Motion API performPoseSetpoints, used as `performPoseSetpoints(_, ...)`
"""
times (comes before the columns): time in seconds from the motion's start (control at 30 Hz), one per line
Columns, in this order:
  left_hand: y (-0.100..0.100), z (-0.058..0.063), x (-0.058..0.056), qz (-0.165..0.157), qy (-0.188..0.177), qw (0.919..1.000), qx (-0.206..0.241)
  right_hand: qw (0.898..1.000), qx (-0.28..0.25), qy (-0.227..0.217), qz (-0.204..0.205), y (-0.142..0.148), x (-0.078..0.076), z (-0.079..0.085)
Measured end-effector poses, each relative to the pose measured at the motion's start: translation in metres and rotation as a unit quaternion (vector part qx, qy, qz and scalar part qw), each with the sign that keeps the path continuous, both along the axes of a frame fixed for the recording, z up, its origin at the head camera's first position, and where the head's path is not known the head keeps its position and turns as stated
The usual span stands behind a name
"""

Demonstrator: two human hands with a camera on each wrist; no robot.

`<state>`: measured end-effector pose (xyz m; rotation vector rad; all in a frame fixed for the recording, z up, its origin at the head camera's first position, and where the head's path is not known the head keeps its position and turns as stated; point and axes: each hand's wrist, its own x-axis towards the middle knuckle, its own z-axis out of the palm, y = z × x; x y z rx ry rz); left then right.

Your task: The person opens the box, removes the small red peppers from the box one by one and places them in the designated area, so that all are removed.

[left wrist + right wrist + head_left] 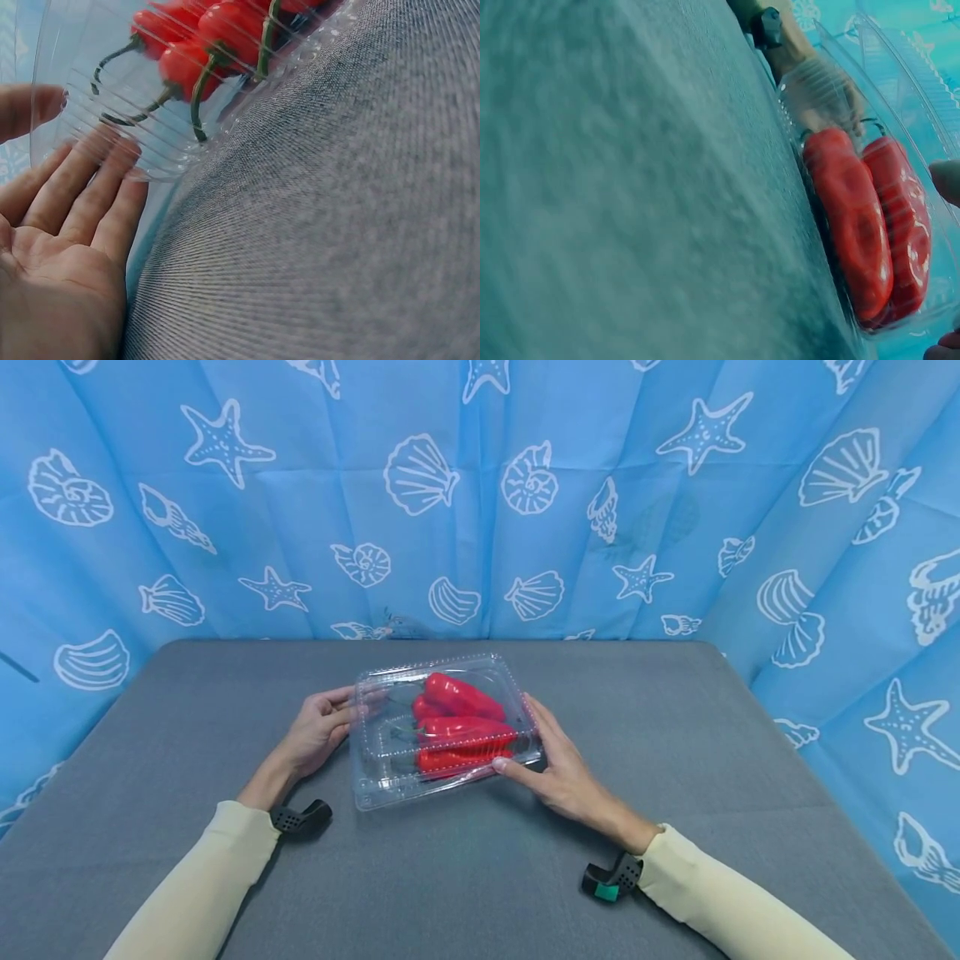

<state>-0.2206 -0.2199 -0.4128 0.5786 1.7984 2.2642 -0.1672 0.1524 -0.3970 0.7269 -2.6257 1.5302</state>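
A clear plastic clamshell container (397,781) sits tilted on the table and holds several red peppers (465,731) with green stems. Through its ribbed wall the stems point toward my left hand (318,731), whose straight fingers touch the container's left side. In the left wrist view those fingers (82,195) lie extended against the plastic, palm showing, with the thumb apart from them. My right hand (566,777) grips the right end, thumb at the near corner and fingers along the side. The right wrist view catches only its thumb (946,180) and some fingertips.
A grey cloth-covered table (480,877) lies beneath the container. Behind it hangs a blue curtain (480,543) with white shells and starfish, which also runs along the right side. Each wrist wears a black strapped device (300,818).
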Motion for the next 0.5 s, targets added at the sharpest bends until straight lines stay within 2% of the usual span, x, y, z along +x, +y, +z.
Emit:
performPoseSetpoints(0.13, -0.0007, 0.0000, 0.0004, -0.011, 0.003, 0.9999, -0.003, 1.000, -0.017, 0.011, -0.020, -0.0035, 0.0011, -0.0014)
performPoseSetpoints(0.27, 0.0001, 0.0022, 0.0009, -0.007, -0.015, 0.9999, -0.001, 0.999, -0.031, 0.010, -0.031, -0.0055, 0.0024, -0.0009)
performPoseSetpoints(0.5, 0.0007, 0.0038, 0.0017, -0.004, -0.031, 0.9995, 0.005, 0.999, -0.034, 0.018, -0.020, -0.0050, 0.0030, -0.0013)
